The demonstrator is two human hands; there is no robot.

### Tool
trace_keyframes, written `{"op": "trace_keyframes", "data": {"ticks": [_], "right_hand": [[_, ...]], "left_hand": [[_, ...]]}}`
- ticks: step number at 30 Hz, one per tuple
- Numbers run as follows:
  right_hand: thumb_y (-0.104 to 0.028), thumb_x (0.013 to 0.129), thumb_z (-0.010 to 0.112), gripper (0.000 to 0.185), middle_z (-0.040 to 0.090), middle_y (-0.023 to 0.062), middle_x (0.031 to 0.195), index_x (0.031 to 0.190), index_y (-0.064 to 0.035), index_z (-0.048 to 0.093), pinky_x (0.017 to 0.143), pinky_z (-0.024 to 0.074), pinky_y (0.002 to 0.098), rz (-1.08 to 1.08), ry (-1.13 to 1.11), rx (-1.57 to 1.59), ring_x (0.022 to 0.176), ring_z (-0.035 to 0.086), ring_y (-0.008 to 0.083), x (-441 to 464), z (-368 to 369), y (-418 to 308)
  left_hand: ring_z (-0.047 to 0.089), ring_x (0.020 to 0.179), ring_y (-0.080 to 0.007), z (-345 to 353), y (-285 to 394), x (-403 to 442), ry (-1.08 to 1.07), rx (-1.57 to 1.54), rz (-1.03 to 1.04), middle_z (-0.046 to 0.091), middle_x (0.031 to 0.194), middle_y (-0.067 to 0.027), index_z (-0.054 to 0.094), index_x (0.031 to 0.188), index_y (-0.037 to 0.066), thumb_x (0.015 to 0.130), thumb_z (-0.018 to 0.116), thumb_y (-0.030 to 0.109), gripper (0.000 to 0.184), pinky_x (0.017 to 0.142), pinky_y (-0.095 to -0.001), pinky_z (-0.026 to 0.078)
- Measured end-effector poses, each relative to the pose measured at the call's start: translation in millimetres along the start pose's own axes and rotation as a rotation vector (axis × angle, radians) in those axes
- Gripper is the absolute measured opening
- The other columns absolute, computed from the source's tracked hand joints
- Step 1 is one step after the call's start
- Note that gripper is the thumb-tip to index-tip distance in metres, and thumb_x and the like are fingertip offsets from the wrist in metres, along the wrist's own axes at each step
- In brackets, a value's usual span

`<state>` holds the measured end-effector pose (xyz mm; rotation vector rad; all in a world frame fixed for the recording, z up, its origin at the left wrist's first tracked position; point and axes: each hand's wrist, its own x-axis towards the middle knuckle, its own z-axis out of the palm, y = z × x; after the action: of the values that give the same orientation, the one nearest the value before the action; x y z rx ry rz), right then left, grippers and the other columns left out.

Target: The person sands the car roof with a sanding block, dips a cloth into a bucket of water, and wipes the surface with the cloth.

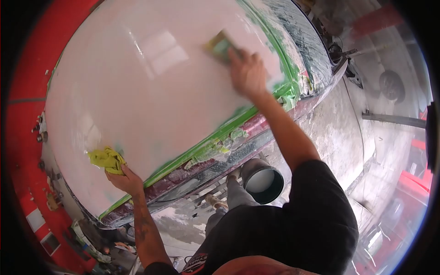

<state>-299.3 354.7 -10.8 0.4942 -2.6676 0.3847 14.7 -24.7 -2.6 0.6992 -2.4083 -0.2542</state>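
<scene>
A wide, glossy panel point(151, 101) of a car, coated pale pink, fills the upper left of the view and looks wet. My right hand point(250, 73) grips a sanding block point(222, 46), yellowish and dark green and smeared by motion, against its far right part. Bunched in my left hand point(124, 178) is a yellow-green cloth point(107, 159), resting on the panel's near left part. Green masking tape point(206, 141) runs along the panel's near and right edges, with green patches beside it.
Clear plastic film point(293, 36) covers the car beyond the tape at the right. By my legs, a dark bucket point(263, 183) with whitish liquid stands on the stained floor point(330, 133). Assorted clutter lies along the red wall point(27, 119) at the left.
</scene>
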Motion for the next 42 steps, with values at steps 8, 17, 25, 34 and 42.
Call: {"op": "trace_keyframes", "data": {"ticks": [8,17,25,34,42], "right_hand": [[-0.029,0.091,0.055,0.038,0.059,0.0208,0.125,0.126,-0.0163,0.061,0.089,0.0493,0.0511,0.247,-0.03,-0.112,0.107,0.056,0.043,136.9,50.8,71.6],[-0.02,0.089,0.056,0.032,0.063,0.019,0.109,0.119,-0.0115,0.064,0.084,0.0472,0.0503,-0.289,0.05,0.192,0.098,0.057,0.038,113.2,65.7,-81.0],[-0.022,0.09,0.051,0.031,0.065,0.0179,0.109,0.115,-0.0069,0.063,0.088,0.0466,0.0487,0.025,-0.23,-0.334,0.103,0.061,0.0313,243.1,107.4,13.6],[-0.025,0.092,0.05,0.033,0.065,0.0212,0.113,0.121,-0.0159,0.063,0.089,0.05,0.0475,-0.192,-0.103,-0.011,0.097,0.063,0.0387,256.0,122.1,-51.0],[-0.03,0.089,0.06,0.033,0.068,0.0224,0.102,0.1,-0.0019,0.073,0.097,0.0476,0.0441,-0.063,-0.004,-0.145,0.101,0.065,0.0342,265.4,117.4,-11.8]], "left_hand": [[0.048,0.121,-0.0453,-2.3,1.2,0.7,-0.041,0.074,-0.031,0.043,0.134,-0.032,0.03,0.142,-0.011,0.098,0.055,0.015,0.058,0.103,-0.0496,0.039],[0.046,0.125,-0.0412,-2.0,0.4,-0.7,-0.062,-0.038,-0.114,0.04,0.137,-0.0297,0.027,0.144,-0.011,0.098,0.053,0.012,0.057,0.107,-0.0469,0.036],[0.041,0.129,-0.0425,-4.3,6.0,0.7,-0.079,-0.104,-0.201,0.036,0.14,-0.0311,0.024,0.145,-0.013,0.094,0.052,0.009,0.062,0.11,-0.0483,0.033],[0.039,0.131,-0.0404,-2.6,7.0,-1.5,-0.079,-0.229,-0.253,0.033,0.142,-0.03,0.022,0.145,-0.013,0.093,0.052,0.008,0.063,0.111,-0.0471,0.032],[0.037,0.132,-0.0417,0.2,9.5,1.9,-0.088,-0.186,-0.221,0.031,0.144,-0.0305,0.022,0.145,-0.014,0.095,0.051,0.01,0.063,0.112,-0.0476,0.029]]}}
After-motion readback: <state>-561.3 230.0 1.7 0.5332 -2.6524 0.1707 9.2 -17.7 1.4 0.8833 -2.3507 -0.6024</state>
